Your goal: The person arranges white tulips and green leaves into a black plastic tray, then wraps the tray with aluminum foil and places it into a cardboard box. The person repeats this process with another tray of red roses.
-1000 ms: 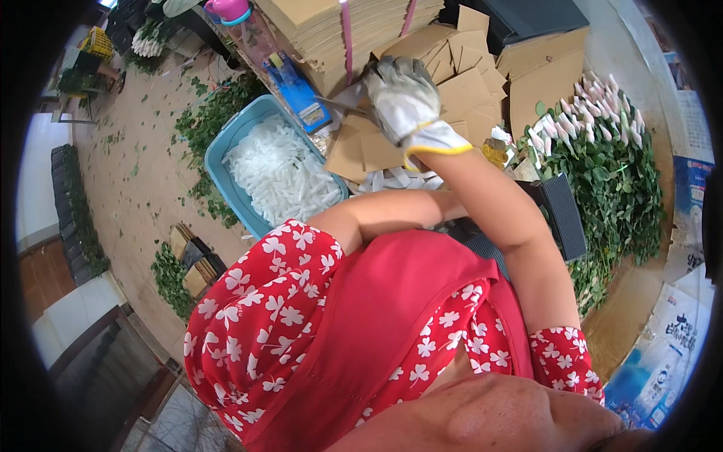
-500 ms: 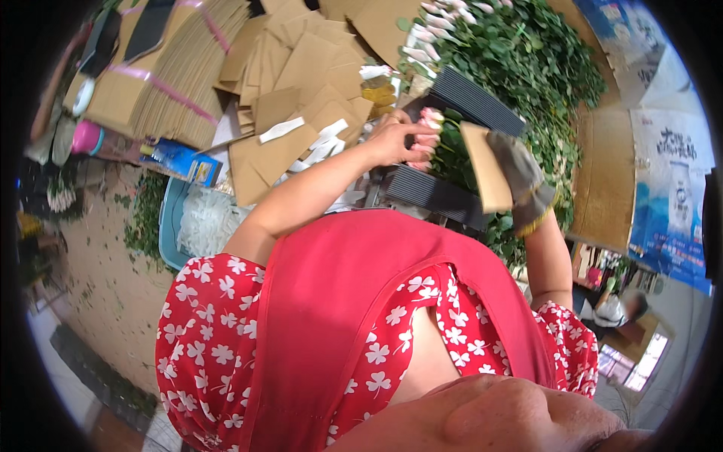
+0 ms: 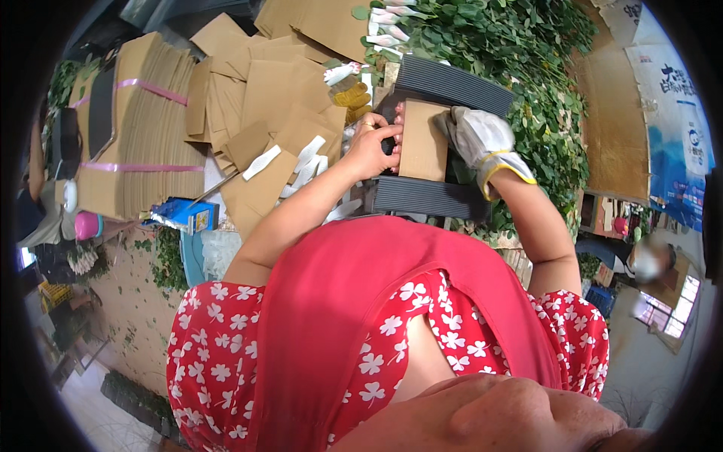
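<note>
Brown card (image 3: 423,143) has moved left and lies over the pink flowers (image 3: 399,113) between two black ridged walls (image 3: 433,197), but the gloved right hand (image 3: 482,139) hasn't let go of its edge, and the bare left hand (image 3: 371,149) touches the flower tops, gripping or not, I can't tell.

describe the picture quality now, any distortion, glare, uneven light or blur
In the head view, a black fisheye rim frames everything; in the head view, the window at right glares nearly white, light falls unevenly on the apron, the cardboard piece and left hand look fairly clear, and the far person is blurred.
</note>
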Motion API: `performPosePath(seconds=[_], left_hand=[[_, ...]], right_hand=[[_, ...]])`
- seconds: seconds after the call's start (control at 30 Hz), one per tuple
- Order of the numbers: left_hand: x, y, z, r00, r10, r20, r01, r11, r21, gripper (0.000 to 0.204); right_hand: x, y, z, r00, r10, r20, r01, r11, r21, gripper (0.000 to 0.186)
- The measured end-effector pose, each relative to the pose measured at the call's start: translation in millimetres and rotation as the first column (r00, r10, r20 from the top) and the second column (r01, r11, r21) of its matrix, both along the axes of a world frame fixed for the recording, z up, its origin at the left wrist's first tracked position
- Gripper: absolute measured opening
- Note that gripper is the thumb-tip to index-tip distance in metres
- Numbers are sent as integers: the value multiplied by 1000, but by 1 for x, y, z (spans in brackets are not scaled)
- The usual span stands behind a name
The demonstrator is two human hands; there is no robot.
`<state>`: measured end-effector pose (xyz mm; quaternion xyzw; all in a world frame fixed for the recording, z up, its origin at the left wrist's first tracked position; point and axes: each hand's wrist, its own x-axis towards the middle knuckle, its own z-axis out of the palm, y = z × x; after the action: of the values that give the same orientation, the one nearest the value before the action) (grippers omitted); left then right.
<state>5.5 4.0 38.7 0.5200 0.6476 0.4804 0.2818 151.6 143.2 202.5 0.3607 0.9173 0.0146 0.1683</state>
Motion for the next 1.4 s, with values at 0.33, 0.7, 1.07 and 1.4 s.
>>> performPosePath(seconds=[0.33,0.7,1.07,1.4], left_hand=[[-1,-7,9,997,-60,44,62,998,-31,43],[-53,-6,95,806,-551,218,527,835,160,24],[-10,23,73,684,-594,-423,662,750,17,48],[0,3,88,468,-223,-855,505,861,52,68]], right_hand=[[-2,-37,-13,871,243,-428,-346,920,-182,59],[-2,-32,-10,854,200,-480,-340,913,-224,63],[3,48,44,683,101,-723,-84,995,60,56],[28,-34,-63,832,326,-449,-318,943,95,16]])
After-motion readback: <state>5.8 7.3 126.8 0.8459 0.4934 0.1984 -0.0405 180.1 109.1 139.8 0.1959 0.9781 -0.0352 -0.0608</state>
